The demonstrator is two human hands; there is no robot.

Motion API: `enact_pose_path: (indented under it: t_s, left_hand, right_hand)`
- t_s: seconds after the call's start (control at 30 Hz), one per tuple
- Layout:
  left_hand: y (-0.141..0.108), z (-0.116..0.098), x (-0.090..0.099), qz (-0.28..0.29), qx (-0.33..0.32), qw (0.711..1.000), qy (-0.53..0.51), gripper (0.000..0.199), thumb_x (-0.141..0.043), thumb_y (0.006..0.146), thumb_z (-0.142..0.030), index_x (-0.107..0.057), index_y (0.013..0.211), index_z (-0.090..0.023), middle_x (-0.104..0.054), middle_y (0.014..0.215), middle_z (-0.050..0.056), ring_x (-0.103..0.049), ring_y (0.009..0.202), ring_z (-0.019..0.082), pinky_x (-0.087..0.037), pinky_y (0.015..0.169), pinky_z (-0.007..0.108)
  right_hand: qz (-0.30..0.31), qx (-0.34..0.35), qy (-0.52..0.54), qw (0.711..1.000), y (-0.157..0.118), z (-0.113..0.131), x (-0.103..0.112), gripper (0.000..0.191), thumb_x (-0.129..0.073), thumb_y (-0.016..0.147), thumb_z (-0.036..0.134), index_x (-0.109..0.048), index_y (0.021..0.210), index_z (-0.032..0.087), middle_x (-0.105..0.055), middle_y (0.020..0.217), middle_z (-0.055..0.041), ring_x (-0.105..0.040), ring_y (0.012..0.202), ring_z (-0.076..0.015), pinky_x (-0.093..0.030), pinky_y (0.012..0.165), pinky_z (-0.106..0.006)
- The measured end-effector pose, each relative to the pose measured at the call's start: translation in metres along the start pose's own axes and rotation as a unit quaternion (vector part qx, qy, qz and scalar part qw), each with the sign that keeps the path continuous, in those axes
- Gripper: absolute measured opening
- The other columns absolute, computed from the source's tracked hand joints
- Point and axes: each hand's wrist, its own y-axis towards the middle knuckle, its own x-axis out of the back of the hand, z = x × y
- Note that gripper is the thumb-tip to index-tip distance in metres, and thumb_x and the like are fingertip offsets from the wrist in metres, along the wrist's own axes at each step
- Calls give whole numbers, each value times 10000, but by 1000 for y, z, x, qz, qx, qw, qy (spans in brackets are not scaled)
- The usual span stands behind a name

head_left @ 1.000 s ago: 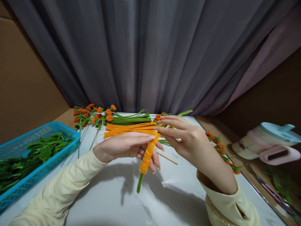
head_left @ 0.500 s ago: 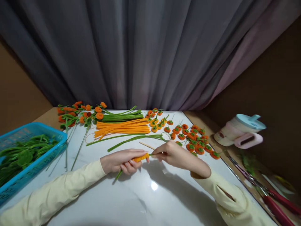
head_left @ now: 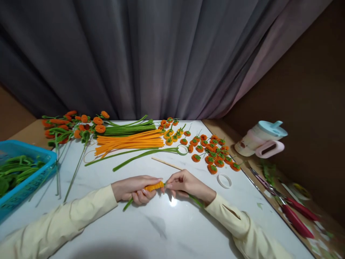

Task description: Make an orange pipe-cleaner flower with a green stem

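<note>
Orange-yellow ridged coil of fuzzy chenille (head_left: 155,186), at the lower centre of the frame, lies within the closed fingers of the left hand (head_left: 137,189); a green chenille stalk (head_left: 128,205) projects at its lower left. I see the thumb and forefinger of the right hand (head_left: 185,184) pinched narrow on a green fuzzy strip (head_left: 196,201), visible again below the wrist. Compared with one second earlier, I find the coil turned from steep to nearly level, and the right fingers, then spread, drawn together at its end. At the left edge, a blue perforated plastic basket (head_left: 40,175) contains green fuzzy leaves (head_left: 18,172). At centre right, a pale-blue lid (head_left: 269,130) hides from me the contents of a cream tumbler (head_left: 245,144).
</note>
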Motion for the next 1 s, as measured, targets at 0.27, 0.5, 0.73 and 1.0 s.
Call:
enact_pose_path:
  t_s: [0.27, 0.5, 0.73, 1.0]
  left_hand:
    - [2, -3, 7, 8, 14, 1000, -22, 298, -577, 798, -483, -517, 841, -194, -252, 461, -91, -59, 336, 21, -34, 275, 106]
    - [0, -5, 4, 12, 28, 999, -17, 285, -595, 788, -473, -533, 873, -207, -238, 479, -89, -70, 350, 22, -54, 283, 86]
    - [2, -4, 7, 15, 34, 999, 3, 289, -570, 802, -477, -547, 815, -190, -227, 461, -86, -72, 346, 27, -67, 265, 95]
    - [4, -1, 5, 5, -14, 1000, 2, 345, -546, 811, -495, -564, 833, -151, -369, 504, -54, -283, 322, 42, -182, 254, 117]
  right_hand:
    - [56, -6, 82, 995, 1, -9, 5, 264, -573, 839, 326, -660, 841, 77, -608, 581, -12, -318, 324, -4, -236, 366, -180]
    - [70, -9, 76, 995, 7, -13, 6, 273, -575, 841, 331, -661, 848, 72, -578, 557, 5, -256, 333, -1, -152, 345, -187]
    - [96, -8, 67, 993, 12, -15, 5, 259, -574, 845, 321, -657, 844, 76, -577, 537, 7, -245, 323, 1, -132, 336, -186]
    - [64, -15, 88, 994, 9, -10, -1, 261, -574, 842, 344, -642, 816, 93, -590, 558, 6, -277, 324, -3, -189, 364, -188]
